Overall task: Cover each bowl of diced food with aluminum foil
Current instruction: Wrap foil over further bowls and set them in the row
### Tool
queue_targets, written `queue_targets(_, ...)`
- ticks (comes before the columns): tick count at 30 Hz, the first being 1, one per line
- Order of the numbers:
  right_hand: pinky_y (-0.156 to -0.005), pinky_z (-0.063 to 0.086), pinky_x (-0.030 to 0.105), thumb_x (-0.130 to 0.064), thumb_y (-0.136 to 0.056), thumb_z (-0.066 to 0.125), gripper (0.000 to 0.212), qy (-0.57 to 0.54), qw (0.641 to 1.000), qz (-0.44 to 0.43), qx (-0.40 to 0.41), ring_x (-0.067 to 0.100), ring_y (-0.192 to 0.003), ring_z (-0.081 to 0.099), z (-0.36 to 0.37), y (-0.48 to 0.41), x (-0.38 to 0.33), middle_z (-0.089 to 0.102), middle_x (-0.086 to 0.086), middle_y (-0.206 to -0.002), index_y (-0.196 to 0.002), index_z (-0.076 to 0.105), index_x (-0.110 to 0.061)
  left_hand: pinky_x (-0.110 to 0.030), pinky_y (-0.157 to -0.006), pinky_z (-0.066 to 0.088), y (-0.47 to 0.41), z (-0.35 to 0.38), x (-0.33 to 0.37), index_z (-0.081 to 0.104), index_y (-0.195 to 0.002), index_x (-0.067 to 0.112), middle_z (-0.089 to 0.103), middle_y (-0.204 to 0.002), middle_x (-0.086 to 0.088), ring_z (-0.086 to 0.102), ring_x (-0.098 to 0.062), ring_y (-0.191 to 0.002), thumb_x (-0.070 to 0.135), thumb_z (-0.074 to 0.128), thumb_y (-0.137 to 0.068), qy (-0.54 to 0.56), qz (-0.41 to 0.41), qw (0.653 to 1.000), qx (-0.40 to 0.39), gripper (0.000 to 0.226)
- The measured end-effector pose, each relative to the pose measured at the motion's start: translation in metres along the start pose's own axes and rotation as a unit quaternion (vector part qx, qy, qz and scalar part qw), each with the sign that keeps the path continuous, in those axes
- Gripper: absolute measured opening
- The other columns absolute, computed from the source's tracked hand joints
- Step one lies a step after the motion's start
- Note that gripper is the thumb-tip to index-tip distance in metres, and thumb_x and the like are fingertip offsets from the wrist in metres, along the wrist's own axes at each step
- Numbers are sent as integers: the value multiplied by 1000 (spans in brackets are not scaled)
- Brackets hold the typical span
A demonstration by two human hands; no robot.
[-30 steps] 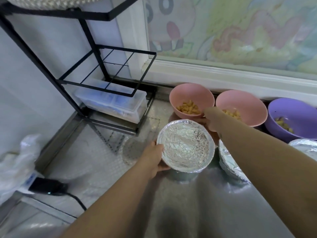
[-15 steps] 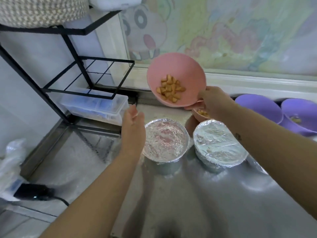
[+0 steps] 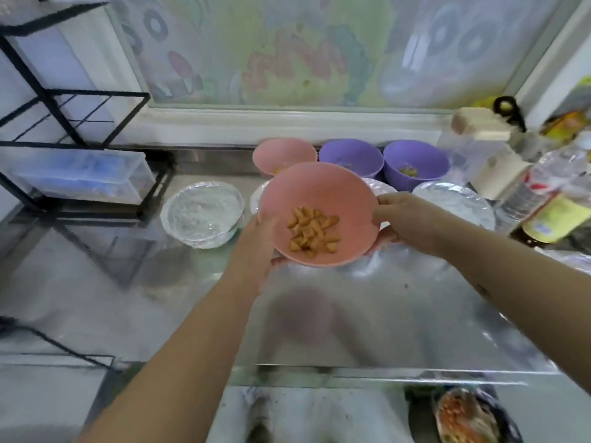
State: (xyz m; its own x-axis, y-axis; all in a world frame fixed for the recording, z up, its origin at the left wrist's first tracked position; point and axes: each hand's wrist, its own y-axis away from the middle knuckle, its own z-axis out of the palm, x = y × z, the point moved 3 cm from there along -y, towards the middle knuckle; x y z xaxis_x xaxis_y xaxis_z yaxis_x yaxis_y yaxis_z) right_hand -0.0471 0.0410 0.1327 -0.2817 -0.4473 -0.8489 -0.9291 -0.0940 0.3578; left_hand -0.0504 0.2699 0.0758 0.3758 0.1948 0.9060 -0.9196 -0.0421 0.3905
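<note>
Two hands hold one pink bowl (image 3: 319,187) up in the air. The left hand (image 3: 259,241) grips the bowl's left side, with its fingers curled under the bottom edge. The right hand (image 3: 406,222) grips the right side. Its thumb lies on the rim and its other fingers (image 3: 388,238) curl below. Small orange bits of diced food (image 3: 311,233) lie in the bowl, between the two sets of fingers. This bowl has no foil on it, and it tips a little toward the person.

Just left of the left fingers, a foil-covered bowl (image 3: 202,214) sits on the counter (image 3: 96,298). A second covered bowl (image 3: 382,187) peeks out from behind the held bowl, past the fingertips. A third covered bowl (image 3: 454,206) sits just beyond the right hand.

Farther past the fingers, by the wall, stand another pink bowl (image 3: 284,153) and two purple bowls (image 3: 350,156) (image 3: 415,164) in a row. All three are open.

Under the wrists, nearer the person, a big sheet of foil (image 3: 399,314) lies flat on the counter.

Far to the left of the left hand stands a black rack (image 3: 64,123) with a clear box (image 3: 80,174) in its bottom part. Far to the right of the right hand are some bottles (image 3: 543,193), too blurry to read.
</note>
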Motion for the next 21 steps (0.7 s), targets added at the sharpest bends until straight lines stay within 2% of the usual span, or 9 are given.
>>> queue_targets(1, -56, 49, 18, 4, -90, 42, 29, 6, 1000, 18, -4, 30, -72, 75, -4, 8, 15, 75, 10, -80, -91, 68, -9, -34, -66, 56, 5, 9, -14, 57, -126, 24, 72, -115, -3, 71, -15, -87, 26, 46, -103, -6, -18, 1000, -2, 25)
queue_targets(4, -69, 41, 30, -1, -90, 41, 32, 31, 996, 75, -23, 32, -79, 76, -12, 20, 67, 77, 9, -83, -107, 65, -9, -38, -71, 59, 17, 31, -55, 52, -137, 18, 69, -120, -9, 69, -23, -98, 27, 46, -106, -21, -74, 997, -12, 32)
queue_targets(6, -71, 38, 35, 0, -91, 39, 35, 28, 994, 100, -26, 32, -80, 76, -12, 25, 96, 77, 8, -82, -114, 63, -10, -35, -68, 59, 24, 39, -81, 50, -138, 16, 70, -119, -9, 70, -24, -99, 26, 46, -107, -43, -104, 994, -18, 33)
queue_targets(9, -65, 37, 33, -1, -93, 39, 37, 28, 991, 130, -29, 30, -79, 76, -8, 32, 126, 78, 8, -89, -120, 63, -12, -32, -68, 59, 27, 44, -113, 50, -133, 19, 71, -113, -6, 70, -23, -99, 26, 46, -108, -81, -131, 988, -16, 27)
queue_targets(11, -67, 39, 33, -3, -94, 40, 38, 27, 989, 143, -29, 29, -79, 77, -6, 34, 141, 77, 8, -95, -123, 61, -12, -31, -66, 59, 27, 46, -126, 52, -129, 20, 70, -108, -3, 70, -21, -97, 26, 45, -107, -95, -131, 987, -4, 23)
queue_targets(15, -70, 48, 32, -3, -94, 39, 37, 32, 988, 149, -21, 25, -78, 77, -6, 36, 157, 77, 5, -100, -122, 61, -16, -38, -75, 60, 27, 53, -136, 55, -110, 32, 69, -105, -1, 69, -20, -94, 23, 42, -108, -135, -98, 986, 3, 16)
queue_targets(17, -84, 56, 39, -1, -93, 38, 41, 18, 989, 147, -8, 27, -77, 77, -6, 36, 164, 77, 6, -99, -123, 62, -16, -47, -84, 61, 25, 54, -137, 58, -106, 33, 70, -107, -2, 70, -25, -99, 27, 47, -104, -177, -73, 982, -3, 13)
queue_targets(19, -86, 56, 40, -4, -95, 40, 40, -1, 990, 140, -2, 27, -78, 77, -7, 38, 170, 77, 5, -101, -124, 64, -17, -53, -87, 59, 18, 52, -139, 60, -113, 32, 72, -108, -1, 70, -28, -102, 35, 53, -94, -246, -22, 969, -7, 21)
queue_targets(21, -79, 54, 37, -12, -100, 45, 32, -8, 992, 127, 1, 22, -78, 77, -12, 41, 174, 76, 0, -106, -123, 66, -20, -55, -95, 55, 19, 58, -130, 56, -129, 23, 67, -120, -3, 65, -28, -111, 28, 54, -91, -310, 35, 950, 14, 38)
